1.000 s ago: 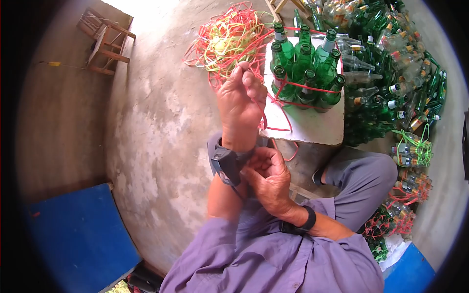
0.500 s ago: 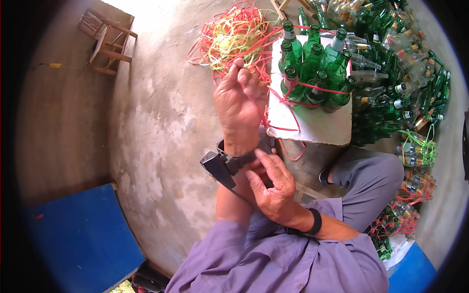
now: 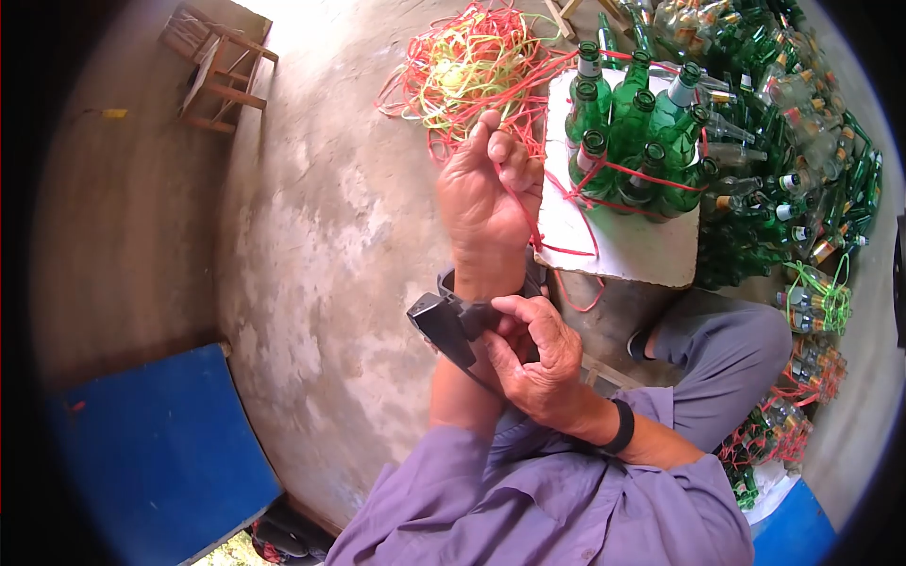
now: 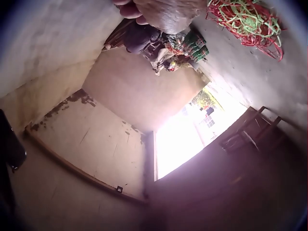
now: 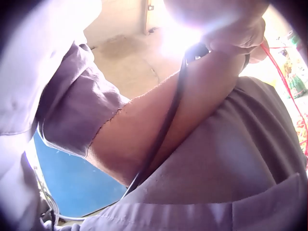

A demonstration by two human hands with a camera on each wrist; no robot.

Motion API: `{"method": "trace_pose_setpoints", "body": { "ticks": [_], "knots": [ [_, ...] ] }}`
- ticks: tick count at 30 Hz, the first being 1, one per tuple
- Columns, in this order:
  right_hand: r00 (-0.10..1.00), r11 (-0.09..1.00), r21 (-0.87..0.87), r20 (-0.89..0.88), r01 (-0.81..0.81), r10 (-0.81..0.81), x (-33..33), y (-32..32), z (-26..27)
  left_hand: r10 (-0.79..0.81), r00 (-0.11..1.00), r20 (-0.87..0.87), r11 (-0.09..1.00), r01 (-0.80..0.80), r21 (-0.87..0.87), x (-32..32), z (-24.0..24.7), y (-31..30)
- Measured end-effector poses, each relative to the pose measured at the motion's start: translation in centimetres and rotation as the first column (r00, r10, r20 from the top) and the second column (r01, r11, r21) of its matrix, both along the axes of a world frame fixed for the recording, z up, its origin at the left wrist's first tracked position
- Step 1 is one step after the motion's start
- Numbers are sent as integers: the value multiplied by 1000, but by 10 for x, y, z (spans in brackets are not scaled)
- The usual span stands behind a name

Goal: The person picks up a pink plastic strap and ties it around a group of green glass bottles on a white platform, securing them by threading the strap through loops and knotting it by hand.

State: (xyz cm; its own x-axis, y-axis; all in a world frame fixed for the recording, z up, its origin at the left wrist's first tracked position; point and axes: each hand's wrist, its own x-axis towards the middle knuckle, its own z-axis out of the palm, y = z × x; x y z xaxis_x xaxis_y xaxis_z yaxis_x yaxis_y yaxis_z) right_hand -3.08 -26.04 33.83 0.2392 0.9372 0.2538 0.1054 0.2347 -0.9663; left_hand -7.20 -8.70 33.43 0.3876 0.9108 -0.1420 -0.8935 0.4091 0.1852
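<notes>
My left hand (image 3: 486, 208) is raised with its palm toward me, its curled fingers holding a thin red plastic strap (image 3: 534, 226). Around that wrist sits a black wristband (image 3: 481, 316) carrying a small camera (image 3: 436, 325). The right hand (image 3: 547, 363) pinches the band's near side, index finger on top and the other fingers partly hidden. In the right wrist view a dark cable (image 5: 168, 115) runs along the left forearm. Beyond the hands, several green bottles (image 3: 630, 123) stand upright on a white board (image 3: 651, 255), with red strap looped around the group.
A tangle of red and yellow-green strap (image 3: 472, 71) lies on the floor behind the left hand. Loose bottles (image 3: 755, 198) are heaped at the right, with a tied bundle (image 3: 813, 302) nearer. A wooden chair (image 3: 231, 90) and a blue panel (image 3: 160, 453) are at left.
The wrist camera has turned outward to the left on the left forearm. The right hand's index finger has shifted up onto the band. The left hand stays raised; the head view has shifted slightly.
</notes>
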Motion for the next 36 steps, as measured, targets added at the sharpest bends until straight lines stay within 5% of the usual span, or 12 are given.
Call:
{"method": "trace_pose_setpoints", "body": {
  "ticks": [5,10,36],
  "knots": [
    [994,993,-80,48,-91,95,11,3,15,-21,1000,16,1000,21,-12,-1,-6,2],
    [969,979,138,216,-152,120,14,13,10,-27,1000,7,1000,27,2,0,-3,1],
    [938,960,145,288,-241,192,22,20,13,-77,996,-41,996,79,40,8,-5,-3]
  ]
}}
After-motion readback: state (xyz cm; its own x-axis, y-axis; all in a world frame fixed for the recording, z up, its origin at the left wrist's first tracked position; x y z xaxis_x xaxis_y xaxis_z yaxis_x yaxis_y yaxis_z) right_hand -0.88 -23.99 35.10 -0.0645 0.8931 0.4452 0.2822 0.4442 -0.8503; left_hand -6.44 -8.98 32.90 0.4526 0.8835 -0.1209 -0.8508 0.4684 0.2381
